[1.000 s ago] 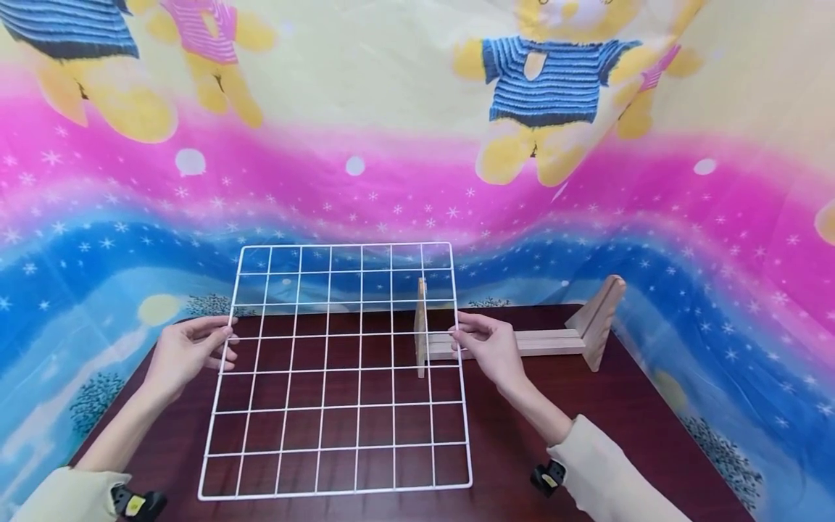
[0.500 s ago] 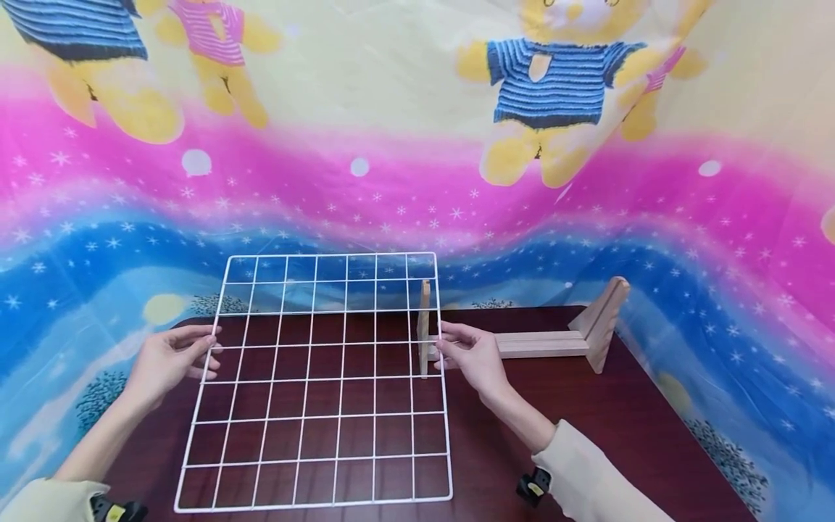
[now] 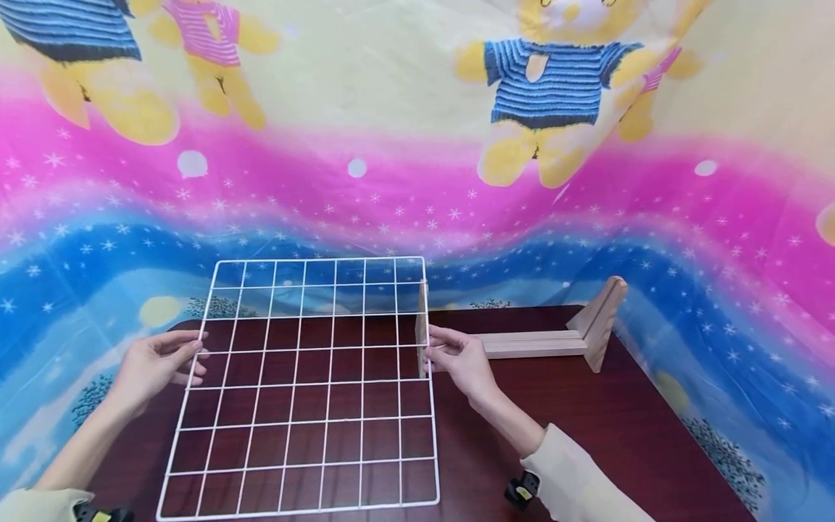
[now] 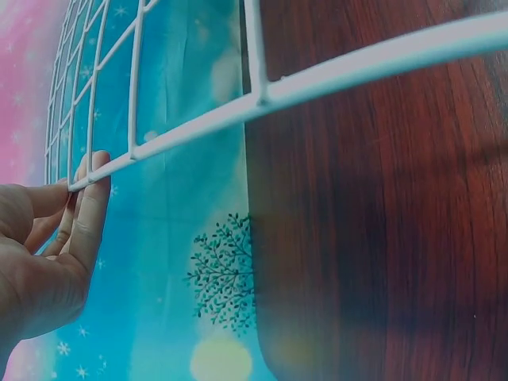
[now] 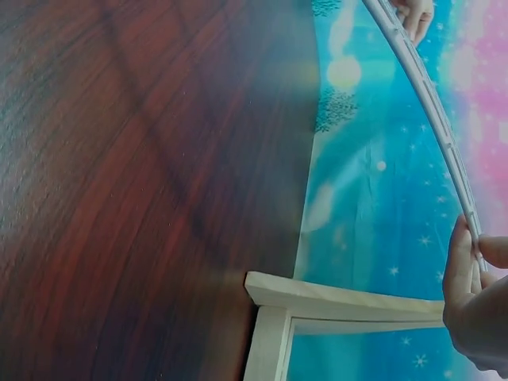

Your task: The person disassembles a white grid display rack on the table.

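A white wire grid panel [image 3: 329, 348] is held up above the dark table, its upper edge tilted away. My left hand [image 3: 146, 370] pinches the panel's left side wire between thumb and fingers, about a third of the way down. On the opposite side, my right hand [image 3: 464, 362] pinches the right side wire at a similar height. A wooden stand [image 3: 535, 344] sits behind and to the right, a rail joining two upright end pieces. Its left end piece is partly covered by the panel and my right hand. The right wrist view shows the panel nearly edge-on.
The dark red-brown wooden table [image 3: 554, 435] has its far edge against a printed cloth backdrop [image 3: 391, 94] with bears and snowflakes. The stand's right end piece [image 3: 603, 322] rises near the table's far right corner. Faint grid shadows fall on the tabletop.
Both hands have carried the wire grid panel left and slightly down. Its right side now overlaps the stand's left end piece, uncovering more of the rail. The stand has stayed put.
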`<move>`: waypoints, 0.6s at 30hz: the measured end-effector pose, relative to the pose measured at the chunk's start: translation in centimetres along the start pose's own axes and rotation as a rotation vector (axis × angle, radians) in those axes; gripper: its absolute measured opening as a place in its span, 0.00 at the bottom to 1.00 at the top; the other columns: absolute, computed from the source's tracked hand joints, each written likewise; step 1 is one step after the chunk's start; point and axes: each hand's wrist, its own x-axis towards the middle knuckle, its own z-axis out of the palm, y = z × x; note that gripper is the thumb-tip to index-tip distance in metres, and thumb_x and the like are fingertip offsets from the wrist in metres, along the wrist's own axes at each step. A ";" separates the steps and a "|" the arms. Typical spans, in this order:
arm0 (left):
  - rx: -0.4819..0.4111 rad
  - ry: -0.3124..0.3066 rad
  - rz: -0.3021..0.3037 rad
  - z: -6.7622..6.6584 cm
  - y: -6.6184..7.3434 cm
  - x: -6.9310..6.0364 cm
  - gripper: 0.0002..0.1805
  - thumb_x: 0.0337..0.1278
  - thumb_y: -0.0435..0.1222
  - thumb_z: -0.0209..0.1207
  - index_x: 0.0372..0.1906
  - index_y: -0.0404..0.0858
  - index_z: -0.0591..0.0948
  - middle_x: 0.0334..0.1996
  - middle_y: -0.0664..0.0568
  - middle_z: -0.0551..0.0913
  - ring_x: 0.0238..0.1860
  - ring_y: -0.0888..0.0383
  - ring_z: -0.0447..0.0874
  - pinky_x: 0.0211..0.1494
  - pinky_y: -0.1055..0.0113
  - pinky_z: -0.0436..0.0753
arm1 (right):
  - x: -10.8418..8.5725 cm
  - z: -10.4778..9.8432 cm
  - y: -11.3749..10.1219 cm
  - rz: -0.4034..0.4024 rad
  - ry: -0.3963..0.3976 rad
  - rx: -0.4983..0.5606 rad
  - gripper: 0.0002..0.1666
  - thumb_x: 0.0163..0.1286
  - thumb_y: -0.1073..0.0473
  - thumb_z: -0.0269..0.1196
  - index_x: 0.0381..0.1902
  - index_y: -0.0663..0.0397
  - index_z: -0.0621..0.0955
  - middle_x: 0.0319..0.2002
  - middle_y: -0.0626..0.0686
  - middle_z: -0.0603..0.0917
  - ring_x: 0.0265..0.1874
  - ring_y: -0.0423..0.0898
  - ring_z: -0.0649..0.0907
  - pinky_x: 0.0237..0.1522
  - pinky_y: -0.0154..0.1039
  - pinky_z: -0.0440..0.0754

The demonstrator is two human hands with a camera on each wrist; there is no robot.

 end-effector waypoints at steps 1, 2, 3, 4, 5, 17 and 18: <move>-0.012 -0.001 0.000 -0.1 0.0 0.0 0.19 0.68 0.27 0.53 0.40 0.56 0.84 0.28 0.52 0.87 0.23 0.54 0.86 0.28 0.59 0.86 | -0.1 0.1 0.0 0.005 -0.006 0.007 0.24 0.60 0.80 0.60 0.56 0.73 0.77 0.37 0.67 0.83 0.28 0.46 0.86 0.37 0.50 0.86; -0.012 0.000 0.002 -0.2 0.1 -0.1 0.19 0.68 0.26 0.53 0.40 0.56 0.84 0.28 0.52 0.87 0.23 0.54 0.86 0.28 0.59 0.86 | -0.1 0.1 0.0 0.010 -0.010 0.020 0.24 0.60 0.80 0.60 0.56 0.73 0.76 0.37 0.67 0.82 0.28 0.46 0.86 0.37 0.49 0.87; -0.015 0.000 0.005 -0.4 0.1 -0.1 0.19 0.67 0.26 0.53 0.40 0.56 0.84 0.28 0.52 0.87 0.23 0.54 0.86 0.28 0.59 0.86 | -0.1 0.2 0.0 0.017 -0.017 0.036 0.25 0.60 0.80 0.60 0.57 0.73 0.76 0.37 0.67 0.82 0.29 0.46 0.86 0.37 0.48 0.87; -0.013 0.002 0.008 -0.6 0.1 0.0 0.19 0.67 0.26 0.53 0.40 0.55 0.84 0.28 0.52 0.87 0.23 0.54 0.86 0.28 0.59 0.85 | -0.2 0.3 -0.1 0.021 -0.026 0.049 0.25 0.60 0.80 0.60 0.58 0.74 0.75 0.36 0.66 0.82 0.28 0.45 0.85 0.37 0.47 0.87; -0.013 0.002 0.011 -0.8 0.1 0.0 0.19 0.67 0.26 0.53 0.40 0.55 0.84 0.28 0.52 0.87 0.23 0.54 0.86 0.28 0.59 0.85 | -0.2 0.4 -0.1 0.025 -0.032 0.061 0.26 0.60 0.80 0.60 0.58 0.75 0.74 0.36 0.64 0.82 0.28 0.45 0.85 0.37 0.46 0.87; 0.000 0.020 -0.007 -2.1 -0.1 -0.8 0.19 0.67 0.26 0.53 0.39 0.56 0.85 0.29 0.53 0.87 0.23 0.54 0.86 0.27 0.58 0.85 | -0.2 1.7 0.8 0.012 -0.109 0.027 0.27 0.63 0.79 0.59 0.61 0.75 0.72 0.35 0.55 0.84 0.26 0.44 0.86 0.33 0.36 0.86; -0.011 0.017 -0.013 -2.2 -0.2 -0.8 0.20 0.67 0.25 0.52 0.38 0.56 0.85 0.28 0.53 0.87 0.23 0.54 0.86 0.27 0.59 0.85 | -0.1 1.7 0.9 0.011 -0.114 0.012 0.27 0.62 0.79 0.59 0.61 0.74 0.72 0.36 0.56 0.84 0.26 0.45 0.86 0.33 0.36 0.86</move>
